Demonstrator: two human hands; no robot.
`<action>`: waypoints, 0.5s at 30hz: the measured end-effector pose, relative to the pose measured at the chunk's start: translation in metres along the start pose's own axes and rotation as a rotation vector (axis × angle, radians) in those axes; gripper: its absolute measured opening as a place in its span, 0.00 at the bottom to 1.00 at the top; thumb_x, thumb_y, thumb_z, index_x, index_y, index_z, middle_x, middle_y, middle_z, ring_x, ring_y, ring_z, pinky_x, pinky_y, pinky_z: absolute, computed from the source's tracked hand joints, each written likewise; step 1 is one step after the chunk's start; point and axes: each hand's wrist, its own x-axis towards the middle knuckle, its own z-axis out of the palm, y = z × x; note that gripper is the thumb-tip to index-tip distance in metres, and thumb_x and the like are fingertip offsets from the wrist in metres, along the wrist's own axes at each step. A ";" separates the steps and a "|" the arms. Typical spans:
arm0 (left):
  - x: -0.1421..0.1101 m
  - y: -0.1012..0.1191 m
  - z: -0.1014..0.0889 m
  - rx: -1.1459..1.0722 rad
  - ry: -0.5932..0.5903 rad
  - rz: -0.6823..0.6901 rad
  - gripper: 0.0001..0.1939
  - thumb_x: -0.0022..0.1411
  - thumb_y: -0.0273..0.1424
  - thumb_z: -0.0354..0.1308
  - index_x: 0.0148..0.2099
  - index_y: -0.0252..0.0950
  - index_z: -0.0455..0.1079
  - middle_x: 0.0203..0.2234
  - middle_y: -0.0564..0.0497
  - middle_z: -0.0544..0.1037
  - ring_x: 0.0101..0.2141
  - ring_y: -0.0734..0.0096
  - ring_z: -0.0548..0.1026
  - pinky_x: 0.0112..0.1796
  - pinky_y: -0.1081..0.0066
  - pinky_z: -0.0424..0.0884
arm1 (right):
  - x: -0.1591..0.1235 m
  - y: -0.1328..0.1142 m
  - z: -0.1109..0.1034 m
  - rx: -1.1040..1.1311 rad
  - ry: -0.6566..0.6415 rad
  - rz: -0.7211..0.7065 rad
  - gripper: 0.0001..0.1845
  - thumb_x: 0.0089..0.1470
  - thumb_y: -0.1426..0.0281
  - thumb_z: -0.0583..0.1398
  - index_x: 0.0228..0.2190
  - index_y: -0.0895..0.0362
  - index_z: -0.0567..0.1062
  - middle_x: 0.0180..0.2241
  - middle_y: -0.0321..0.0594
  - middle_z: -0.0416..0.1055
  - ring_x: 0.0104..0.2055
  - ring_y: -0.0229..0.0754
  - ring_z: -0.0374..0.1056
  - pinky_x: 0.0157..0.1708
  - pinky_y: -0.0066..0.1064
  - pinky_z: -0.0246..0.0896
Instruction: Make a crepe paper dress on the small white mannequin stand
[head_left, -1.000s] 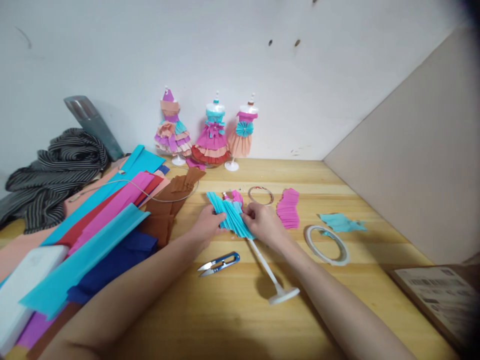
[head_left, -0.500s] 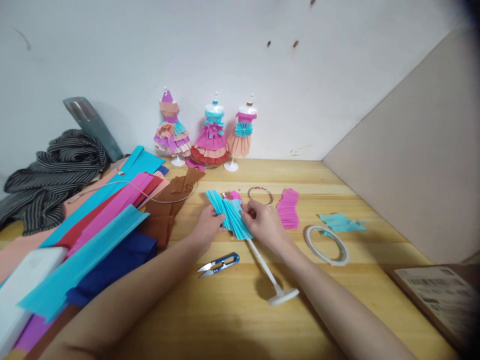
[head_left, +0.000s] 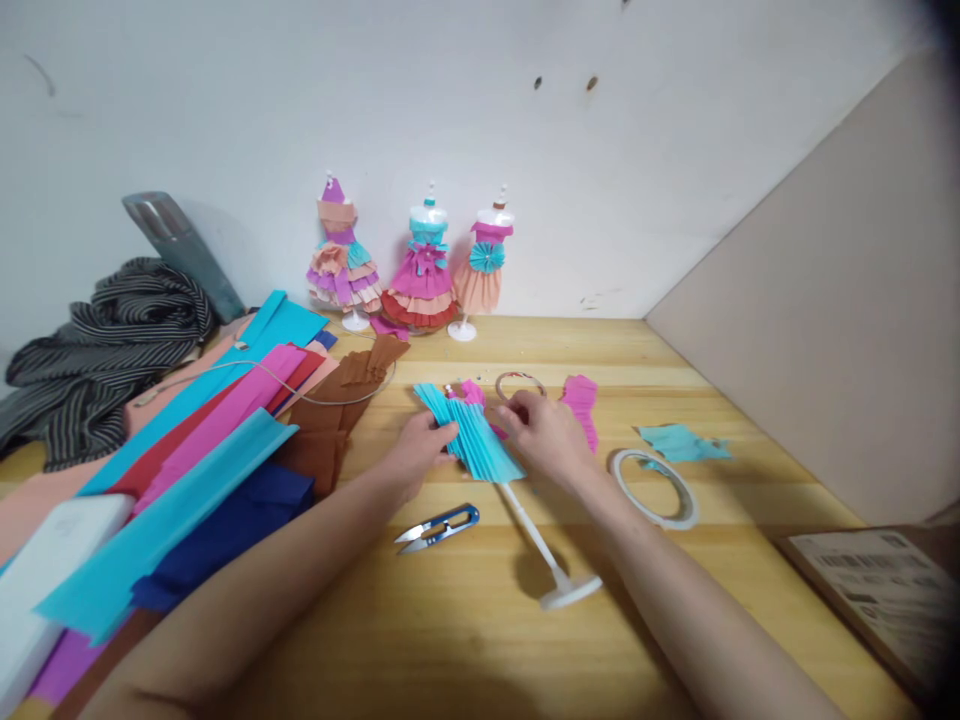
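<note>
Our left hand [head_left: 421, 452] pinches the blue paper [head_left: 484, 448], likely to keep its pleats gathered; whether our right hand [head_left: 551, 435] grips, we cannot tell.

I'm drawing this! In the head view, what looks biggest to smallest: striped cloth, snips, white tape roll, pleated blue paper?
1. Striped cloth
2. Pleated blue paper
3. Snips and white tape roll: too alike in length to rank

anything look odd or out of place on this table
The white round-based stand is tipped, unlike three upright paper-dressed mannequins; the left hand grips pleated turquoise paper at its upper end. At right, a light-blue paper scrap looks ragged. Dark spots mark the white wall.
</note>
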 end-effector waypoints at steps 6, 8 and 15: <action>0.000 0.001 -0.001 -0.051 -0.031 -0.011 0.10 0.55 0.28 0.61 0.40 0.32 0.73 0.35 0.45 0.79 0.34 0.69 0.76 0.38 0.69 0.71 | -0.001 -0.002 0.006 0.117 -0.275 -0.052 0.25 0.58 0.52 0.50 0.29 0.58 0.75 0.28 0.44 0.75 0.29 0.43 0.68 0.25 0.29 0.50; 0.000 0.000 -0.001 -0.070 -0.045 -0.002 0.12 0.53 0.29 0.63 0.42 0.32 0.73 0.38 0.44 0.79 0.35 0.67 0.76 0.38 0.68 0.71 | -0.001 -0.002 0.013 0.141 -0.298 -0.039 0.26 0.55 0.49 0.52 0.28 0.59 0.74 0.26 0.43 0.73 0.28 0.42 0.66 0.24 0.29 0.49; -0.004 0.000 0.006 -0.148 -0.006 0.081 0.15 0.52 0.33 0.63 0.43 0.33 0.72 0.38 0.45 0.78 0.34 0.67 0.75 0.36 0.68 0.71 | 0.000 -0.001 0.017 0.432 -0.251 -0.009 0.21 0.47 0.54 0.61 0.32 0.60 0.73 0.28 0.41 0.73 0.31 0.44 0.67 0.27 0.30 0.57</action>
